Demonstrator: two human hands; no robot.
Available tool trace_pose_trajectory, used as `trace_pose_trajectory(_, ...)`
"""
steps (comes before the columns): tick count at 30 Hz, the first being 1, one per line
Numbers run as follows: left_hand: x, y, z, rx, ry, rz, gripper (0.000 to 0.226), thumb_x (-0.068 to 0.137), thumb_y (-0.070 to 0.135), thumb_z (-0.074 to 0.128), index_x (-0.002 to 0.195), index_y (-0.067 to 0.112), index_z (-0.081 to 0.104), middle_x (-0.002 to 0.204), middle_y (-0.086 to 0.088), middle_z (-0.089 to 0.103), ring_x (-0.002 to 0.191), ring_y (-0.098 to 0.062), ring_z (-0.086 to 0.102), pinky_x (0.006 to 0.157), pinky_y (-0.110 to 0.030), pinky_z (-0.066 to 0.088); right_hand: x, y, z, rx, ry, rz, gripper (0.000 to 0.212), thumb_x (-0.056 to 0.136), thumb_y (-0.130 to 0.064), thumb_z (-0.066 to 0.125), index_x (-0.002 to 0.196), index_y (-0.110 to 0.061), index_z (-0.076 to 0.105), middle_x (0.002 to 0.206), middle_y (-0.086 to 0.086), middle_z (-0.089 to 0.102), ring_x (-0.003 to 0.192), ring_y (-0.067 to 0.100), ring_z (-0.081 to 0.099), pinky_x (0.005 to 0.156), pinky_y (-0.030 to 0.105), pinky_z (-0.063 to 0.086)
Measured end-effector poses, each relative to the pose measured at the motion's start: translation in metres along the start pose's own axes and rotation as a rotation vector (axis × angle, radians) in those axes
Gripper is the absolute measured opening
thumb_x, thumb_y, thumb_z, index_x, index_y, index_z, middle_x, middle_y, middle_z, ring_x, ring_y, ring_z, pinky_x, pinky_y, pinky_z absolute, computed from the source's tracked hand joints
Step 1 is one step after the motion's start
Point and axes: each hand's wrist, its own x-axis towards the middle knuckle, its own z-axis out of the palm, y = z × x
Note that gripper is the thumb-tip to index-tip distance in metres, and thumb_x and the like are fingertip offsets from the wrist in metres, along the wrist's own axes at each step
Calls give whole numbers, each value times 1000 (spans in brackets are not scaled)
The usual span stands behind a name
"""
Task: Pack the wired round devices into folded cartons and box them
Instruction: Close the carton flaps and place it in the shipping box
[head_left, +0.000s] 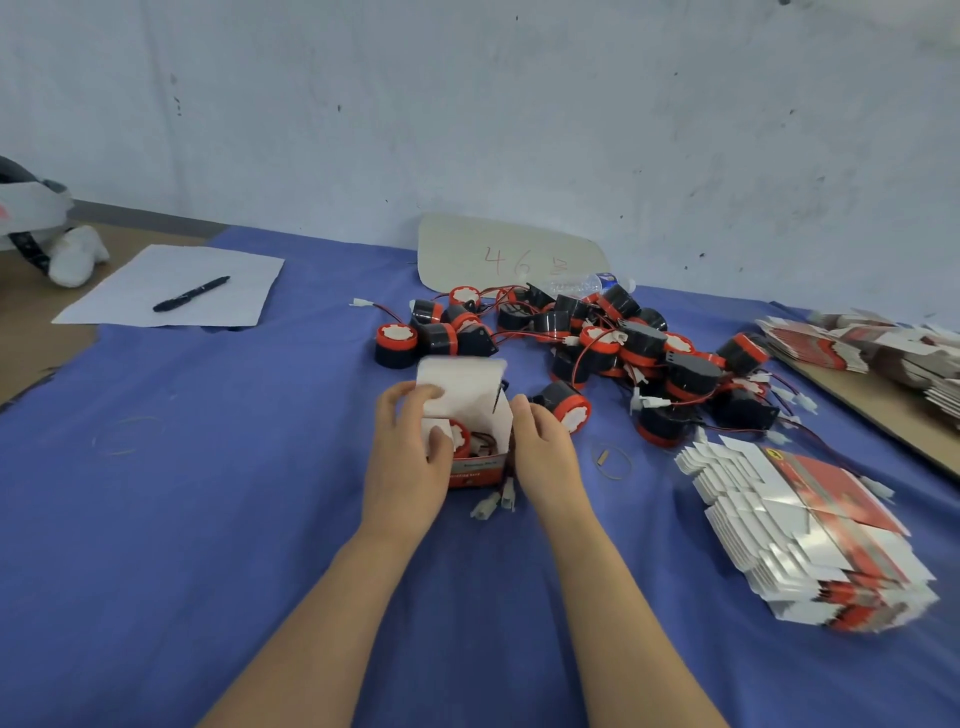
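A small white and red carton (475, 415) stands open on the blue cloth, its top flap raised. Inside it sits a round black and red device (458, 435), and its white plugs (493, 501) trail out in front. My left hand (410, 457) grips the carton's left side, thumb and fingers curled round a side flap. My right hand (543, 452) holds the carton's right wall. Another device (563, 405) lies just right of my right hand. A heap of several wired devices (613, 348) lies behind.
A stack of flat cartons (810, 535) lies at the right, more flat cartons (883, 348) on a board far right. Rubber bands (613, 460) lie on the cloth. Paper with a black pen (191, 294) is at back left, and a card marked 46 (506, 257) leans on the wall.
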Motion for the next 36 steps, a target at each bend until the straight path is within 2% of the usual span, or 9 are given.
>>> trace_pose_trajectory(3, 3, 1, -1, -43, -63, -89, 53, 94, 6, 47, 142, 24, 37, 139, 2, 40, 120, -10, 44, 88, -17, 35, -2, 1, 1, -4, -84, -26, 10, 95, -32, 54, 102, -27, 59, 95, -11, 63, 86, 4, 58, 65, 13, 44)
trace_pose_trajectory(8, 3, 5, -5, -293, -76, -149, 67, 92, -2, 47, 143, 32, 22, 114, 9, 56, 100, -5, 57, 80, -20, 47, -4, 2, 7, 34, -115, -86, 58, 88, -8, 61, 134, -35, 36, 106, -15, 60, 78, -4, 53, 72, 17, 42)
trace_pose_trajectory(11, 5, 2, -9, -274, -87, -110, 45, 90, -7, 47, 118, 28, 44, 103, 6, 56, 91, -5, 55, 76, -19, 44, -8, -4, 2, -115, -164, -254, 41, 88, -2, 57, 110, -36, 54, 97, -11, 55, 74, 0, 50, 70, 18, 40)
trace_pose_trajectory(16, 7, -2, -19, -189, -183, -142, 41, 84, -10, 42, 88, 27, 58, 108, 9, 58, 94, -4, 54, 68, -11, 43, -10, -11, -30, -232, -684, -157, 46, 88, -25, 67, 118, -56, 49, 139, -16, 32, 98, -3, 50, 77, 12, 43)
trace_pose_trajectory(21, 15, -1, -35, -518, -341, -291, 46, 95, 0, 32, 100, 26, 70, 115, 14, 64, 98, -1, 63, 73, -15, 51, -12, -11, -29, -166, -493, -140, 38, 92, -24, 62, 125, -40, 53, 131, -5, 47, 110, 14, 56, 90, 40, 53)
trace_pose_trajectory(24, 14, 1, -34, -638, -423, -353, 39, 96, 6, 37, 103, 29, 68, 110, 15, 67, 97, -2, 65, 76, -16, 51, -11, -10, -30, -138, -463, -124, 36, 93, -17, 60, 125, -35, 57, 129, -3, 53, 111, 12, 56, 93, 34, 52)
trace_pose_trajectory(30, 6, -1, -28, -291, -384, -41, 35, 93, 3, 53, 110, 34, 59, 127, 22, 46, 106, 23, 44, 78, 1, 39, -12, -13, -23, -139, -447, -103, 39, 97, -9, 48, 133, -25, 55, 130, -2, 54, 115, 13, 53, 100, 26, 44)
trace_pose_trajectory(33, 7, 0, -23, -268, -351, -103, 36, 96, 4, 47, 114, 31, 62, 142, 16, 36, 119, 13, 38, 83, 0, 38, -13, -13, -22, -94, -433, -72, 32, 100, -21, 48, 130, -24, 58, 127, -5, 59, 116, 10, 55, 101, 26, 44)
trace_pose_trajectory(36, 7, 3, -20, -195, -319, -191, 43, 97, 3, 36, 113, 32, 64, 155, 8, 20, 139, -8, 21, 108, -25, 33, -14, -12, -18, -62, -379, -55, 30, 101, -28, 45, 124, -23, 62, 118, -6, 65, 110, 9, 59, 93, 21, 48)
